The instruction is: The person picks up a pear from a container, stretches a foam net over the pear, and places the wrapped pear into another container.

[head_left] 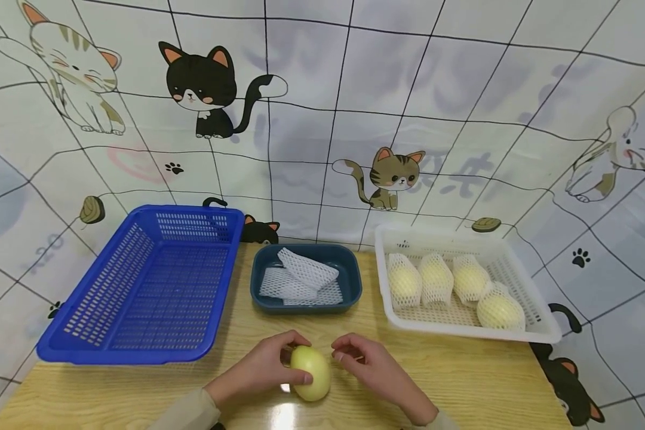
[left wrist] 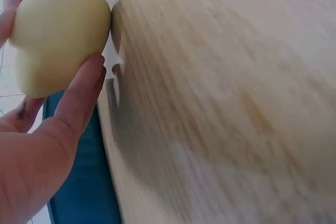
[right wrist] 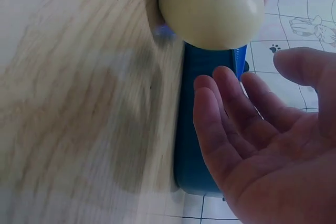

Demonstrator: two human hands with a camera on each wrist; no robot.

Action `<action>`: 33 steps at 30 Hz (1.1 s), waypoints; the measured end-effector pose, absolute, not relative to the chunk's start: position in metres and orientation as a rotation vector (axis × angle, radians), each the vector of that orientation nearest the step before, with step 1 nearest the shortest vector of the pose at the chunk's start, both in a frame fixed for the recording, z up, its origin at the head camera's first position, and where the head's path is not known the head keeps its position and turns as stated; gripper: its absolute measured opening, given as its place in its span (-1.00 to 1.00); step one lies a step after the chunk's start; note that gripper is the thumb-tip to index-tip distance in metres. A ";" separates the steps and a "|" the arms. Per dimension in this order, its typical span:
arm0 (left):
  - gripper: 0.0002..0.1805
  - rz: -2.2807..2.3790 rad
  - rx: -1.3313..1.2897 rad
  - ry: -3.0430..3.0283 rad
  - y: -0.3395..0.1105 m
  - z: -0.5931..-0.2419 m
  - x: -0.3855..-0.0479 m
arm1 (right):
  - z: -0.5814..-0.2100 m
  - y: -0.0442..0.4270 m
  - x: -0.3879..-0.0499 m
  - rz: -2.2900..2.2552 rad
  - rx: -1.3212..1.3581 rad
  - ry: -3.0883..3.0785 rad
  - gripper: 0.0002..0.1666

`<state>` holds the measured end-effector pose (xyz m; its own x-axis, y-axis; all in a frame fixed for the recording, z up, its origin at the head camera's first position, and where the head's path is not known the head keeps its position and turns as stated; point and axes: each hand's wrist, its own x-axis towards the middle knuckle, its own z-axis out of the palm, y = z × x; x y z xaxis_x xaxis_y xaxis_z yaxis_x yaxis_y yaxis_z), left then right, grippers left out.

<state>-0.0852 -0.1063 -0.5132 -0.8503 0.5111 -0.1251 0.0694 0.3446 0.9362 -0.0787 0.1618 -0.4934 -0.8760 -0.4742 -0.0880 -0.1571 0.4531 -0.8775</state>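
Observation:
A pale yellow pear (head_left: 311, 374) is at the table's near middle, bare, with its smooth skin showing. My left hand (head_left: 271, 365) grips it from the left, thumb on the near side and fingers round the far side. In the right wrist view, a dark pit marks one end of the pear (right wrist: 212, 9). My right hand (head_left: 369, 365) hovers just right of the pear, fingers loosely bent, holding nothing; a gap separates it from the fruit. Beyond both hands, white foam net sleeves (head_left: 307, 269) lie in a dark teal tray (head_left: 307, 310).
A blue plastic basket (head_left: 161, 298) stands at the left with nothing in it. On the right, a white basket (head_left: 462, 333) holds several pears (head_left: 404, 283) in foam nets. Behind everything hangs a cat-patterned sheet (head_left: 306, 131) over the back of the wooden table (head_left: 258, 412).

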 end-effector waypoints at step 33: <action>-0.48 1.672 0.335 2.252 -0.115 -0.508 -0.078 | -0.501 0.152 -0.070 -1.519 -0.399 2.213 -0.44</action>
<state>-0.0783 -0.1146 -0.5081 -0.9229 0.3687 -0.1110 0.0005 0.2894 0.9572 -0.0695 0.1516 -0.5006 -0.8686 -0.4612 -0.1813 0.0033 0.3605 -0.9327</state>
